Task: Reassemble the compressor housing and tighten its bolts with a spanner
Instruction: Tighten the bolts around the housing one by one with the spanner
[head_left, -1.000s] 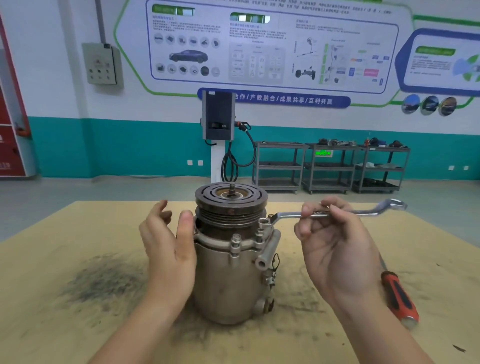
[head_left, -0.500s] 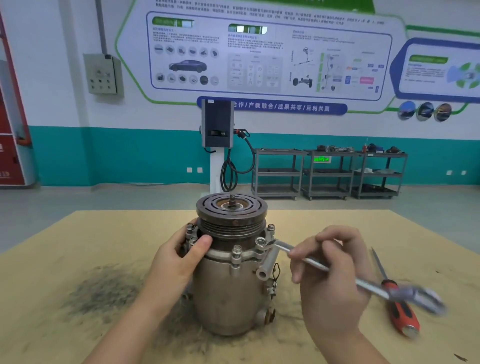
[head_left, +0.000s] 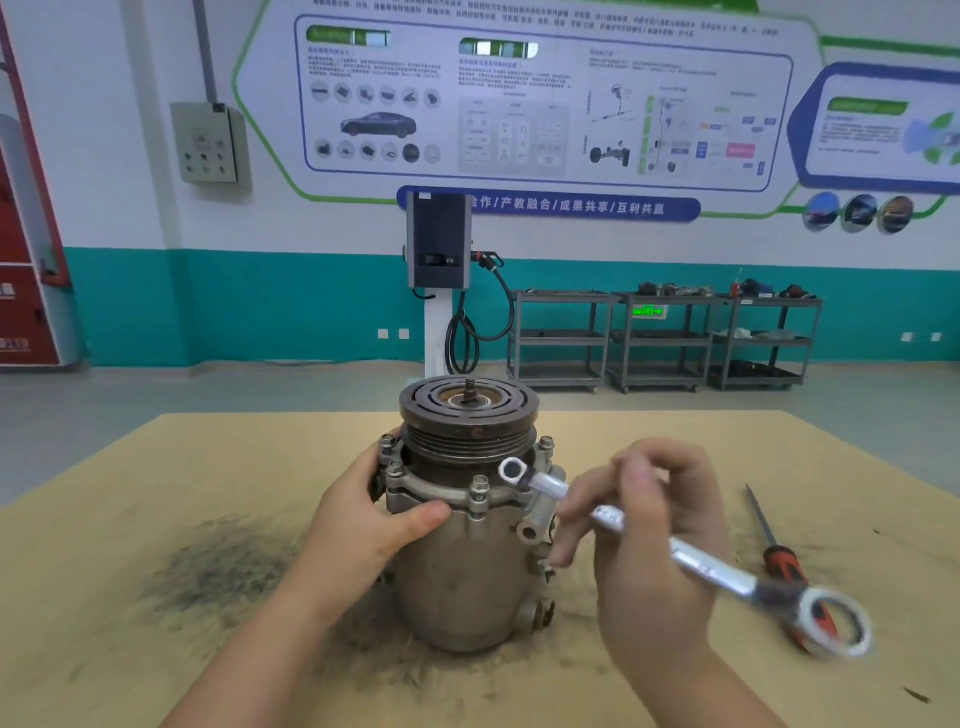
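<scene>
Both hands work at the compressor (head_left: 462, 551), which stands upright between them on the tan tabletop (head_left: 156, 519). Left hand (head_left: 363, 525) grips its bolted flange, thumb across the front. Right hand (head_left: 649, 535) curls around the spanner (head_left: 691, 566), whose small ring (head_left: 513, 472) now sits off the bolts, raised beside the grooved pulley (head_left: 467, 410); half a second ago it was on a flange bolt. Right of that hand lies a red-handled screwdriver (head_left: 779, 566). Dark filings smear the tabletop left of the left hand. Grey shelving carts (head_left: 665, 338) line the teal-banded wall behind.
</scene>
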